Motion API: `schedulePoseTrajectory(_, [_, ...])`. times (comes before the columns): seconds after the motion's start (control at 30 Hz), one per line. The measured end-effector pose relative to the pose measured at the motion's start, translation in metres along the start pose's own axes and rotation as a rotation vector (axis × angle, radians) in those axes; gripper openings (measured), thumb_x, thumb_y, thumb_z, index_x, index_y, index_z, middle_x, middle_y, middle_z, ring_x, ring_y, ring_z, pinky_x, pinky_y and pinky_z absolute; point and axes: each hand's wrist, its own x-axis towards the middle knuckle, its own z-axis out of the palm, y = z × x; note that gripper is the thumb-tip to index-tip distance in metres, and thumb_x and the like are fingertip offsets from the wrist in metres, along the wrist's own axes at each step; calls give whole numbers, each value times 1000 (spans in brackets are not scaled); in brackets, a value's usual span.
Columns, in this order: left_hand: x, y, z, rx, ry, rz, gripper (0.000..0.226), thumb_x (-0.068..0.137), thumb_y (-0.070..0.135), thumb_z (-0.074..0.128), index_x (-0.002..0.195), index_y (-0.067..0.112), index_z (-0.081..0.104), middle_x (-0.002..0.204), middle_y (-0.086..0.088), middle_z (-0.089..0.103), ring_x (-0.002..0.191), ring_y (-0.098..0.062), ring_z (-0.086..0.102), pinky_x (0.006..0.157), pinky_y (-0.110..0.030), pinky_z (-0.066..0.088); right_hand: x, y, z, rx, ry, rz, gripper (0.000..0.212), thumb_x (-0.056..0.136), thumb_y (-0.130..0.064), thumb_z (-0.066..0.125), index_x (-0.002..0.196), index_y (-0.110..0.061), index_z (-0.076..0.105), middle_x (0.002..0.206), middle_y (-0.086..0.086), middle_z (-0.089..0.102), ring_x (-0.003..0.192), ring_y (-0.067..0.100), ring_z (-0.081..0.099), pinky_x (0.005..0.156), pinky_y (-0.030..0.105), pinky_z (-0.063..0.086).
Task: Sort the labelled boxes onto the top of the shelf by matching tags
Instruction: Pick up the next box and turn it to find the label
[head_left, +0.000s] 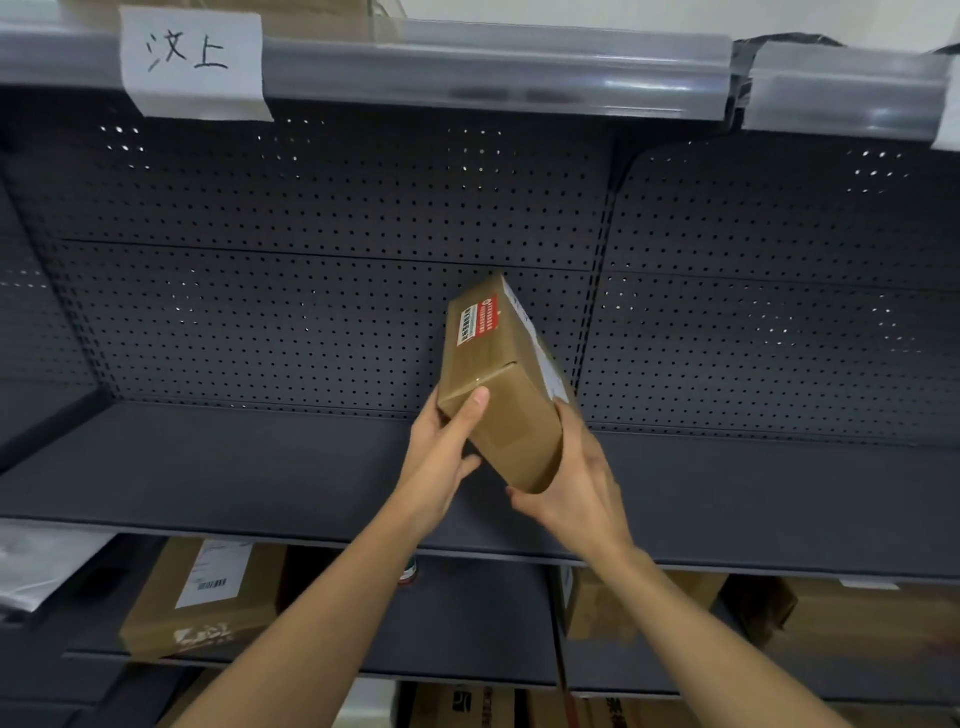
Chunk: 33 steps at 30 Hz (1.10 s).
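A small brown cardboard box (501, 379) with a red and white sticker on one face and a white shipping label on its right side is held tilted in the air in front of the dark pegboard back panel. My left hand (441, 457) grips its lower left corner, thumb on the front face. Under and behind its lower right end, my right hand (576, 488) cups it. High at the upper left, a white paper tag (192, 62) with handwritten characters hangs on the top shelf's front rail (519, 78).
A dark grey shelf board (234, 467) lies bare below the box. On the lower shelf stand brown boxes at the left (202, 597), centre right (597, 608) and far right (857, 634). More cartons (467, 706) sit at the bottom. A grey bag (36, 566) lies at the left.
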Motion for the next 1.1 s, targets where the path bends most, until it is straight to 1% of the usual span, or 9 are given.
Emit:
schedulePoseTrajectory(0.27, [-2, -12, -2, -40, 144, 65, 60, 79, 38, 68, 133, 15, 55, 121, -3, 71, 112, -19, 68, 86, -41, 59, 4, 7, 8, -154, 39, -121, 119, 65, -51, 85, 157, -21, 16, 161, 9, 35, 147, 28, 35, 118, 53, 34])
schedulePoseTrajectory(0.47, [-1, -15, -10, -124, 184, 60, 45, 79, 43, 66, 119, 23, 62, 115, 0, 75, 111, -22, 69, 89, -48, 57, 8, 15, 2, -203, 38, -222, 114, 69, -60, 78, 158, -25, 16, 159, 11, 37, 146, 32, 36, 118, 55, 33])
schedulePoseTrajectory(0.57, [-1, -17, -18, -209, 220, 25, 40, 82, 44, 63, 117, 26, 62, 115, 1, 75, 110, -22, 70, 88, -48, 57, 9, 18, -8, -113, 20, -216, 100, 79, -66, 66, 159, -29, 18, 161, 7, 35, 149, 26, 30, 122, 51, 27])
schedulePoseTrajectory(0.67, [-3, -19, -30, -309, 257, -18, 40, 83, 45, 60, 119, 27, 60, 125, -3, 70, 112, -24, 68, 90, -50, 56, 8, 21, -20, 178, 59, -5, 80, 92, -61, 57, 158, -32, 23, 164, 1, 31, 151, 21, 25, 122, 46, 24])
schedulePoseTrajectory(0.77, [-5, -21, -42, -407, 254, -36, 37, 89, 46, 55, 121, 28, 56, 129, -5, 66, 114, -26, 66, 89, -51, 57, 16, 29, -27, 482, 40, 326, 75, 95, -61, 51, 159, -32, 25, 163, -2, 33, 149, 22, 32, 118, 44, 29])
schedulePoseTrajectory(0.83, [-5, -24, -47, -461, 246, -50, 37, 93, 45, 52, 125, 28, 55, 130, -7, 64, 116, -27, 65, 86, -50, 59, 22, 34, -26, 661, -17, 536, 72, 94, -62, 51, 156, -31, 32, 158, 1, 43, 140, 24, 44, 115, 48, 35])
schedulePoseTrajectory(0.9, [-6, -28, -49, -486, 242, -68, 43, 92, 46, 52, 129, 26, 53, 133, -9, 63, 118, -30, 64, 86, -50, 59, 24, 36, -22, 950, -113, 690, 56, 95, -57, 54, 143, -28, 49, 141, 8, 59, 120, 25, 59, 102, 53, 47])
schedulePoseTrajectory(0.97, [-7, -31, -49, -499, 242, -84, 50, 90, 47, 54, 134, 24, 50, 135, -10, 62, 119, -31, 63, 88, -50, 58, 22, 31, -21, 1168, -201, 770, 38, 96, -52, 54, 124, -25, 60, 121, 11, 69, 106, 27, 65, 86, 49, 55])
schedulePoseTrajectory(1.1, [-7, -37, -51, -497, 233, -92, 51, 92, 49, 51, 137, 25, 50, 135, -9, 63, 120, -30, 63, 94, -52, 54, 23, 29, -19, 1285, -149, 759, 29, 97, -44, 56, 114, -22, 66, 107, 10, 75, 100, 29, 69, 82, 48, 56])
